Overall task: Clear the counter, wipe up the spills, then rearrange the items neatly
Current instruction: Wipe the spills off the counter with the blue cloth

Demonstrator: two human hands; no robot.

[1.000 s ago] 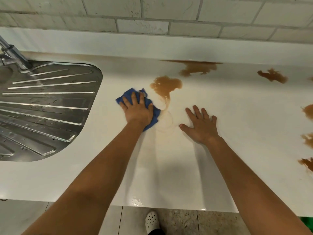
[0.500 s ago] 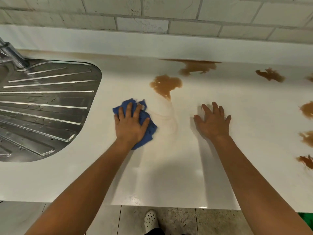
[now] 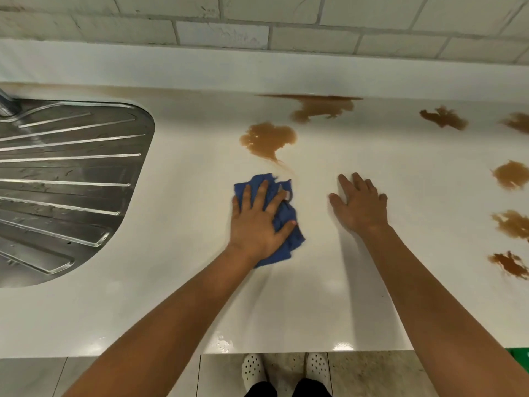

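Note:
My left hand (image 3: 257, 222) presses flat on a crumpled blue cloth (image 3: 286, 219) on the white counter (image 3: 171, 253). Just beyond the cloth lies a brown spill (image 3: 267, 138) with a thin trail running down to the cloth's far edge. A second brown spill (image 3: 320, 107) sits against the back ledge. My right hand (image 3: 360, 204) rests flat on the counter to the right of the cloth, fingers apart, holding nothing. Several more brown spills, such as a dark patch (image 3: 443, 118) and a round spill (image 3: 511, 174), dot the right side.
A steel sink drainboard (image 3: 65, 179) with raised ribs fills the left, and a tap base (image 3: 7, 103) stands at its far corner. A tiled wall (image 3: 257, 24) rises behind the ledge. Water drops (image 3: 224, 343) shine at the counter's front edge. My shoes (image 3: 252, 371) show below.
My left hand with the cloth slid back toward me, then to the right, now under the spill's trail. My right hand shifted right and slightly away.

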